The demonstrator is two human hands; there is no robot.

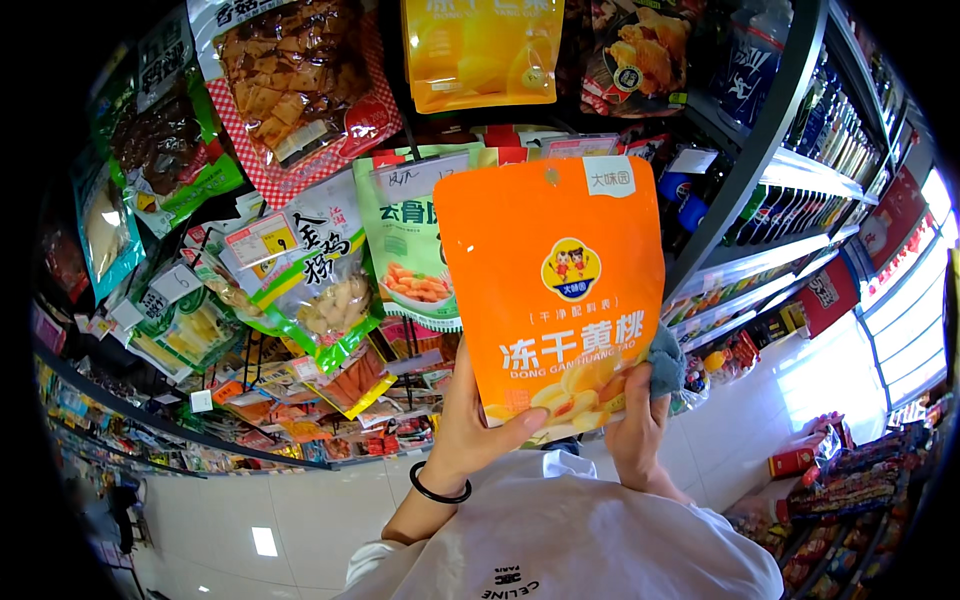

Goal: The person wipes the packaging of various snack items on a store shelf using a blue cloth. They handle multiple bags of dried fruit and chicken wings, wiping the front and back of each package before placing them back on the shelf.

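Observation:
An orange pouch of dried yellow peach (555, 277) is held upright in front of me, its printed face towards the camera. My left hand (480, 420) grips its lower left corner, thumb on the front, and a black bangle circles that wrist. At the lower right edge my right hand (637, 427) holds the pouch, with a grey-blue cloth (666, 361) also at its fingers. Behind the pouch hangs a green snack bag (409, 240), partly covered. Above it hangs a yellow pouch (484, 56). The fingers behind the pouch are hidden.
Hanging snack bags (330, 285) crowd the rack on the left, with small price tags (176, 283) on the hooks. A dark shelf upright (757, 157) stands at right, beside shelves of bottles (780, 214). More packaged goods (847, 480) lie at the lower right, beyond the tiled floor (720, 442).

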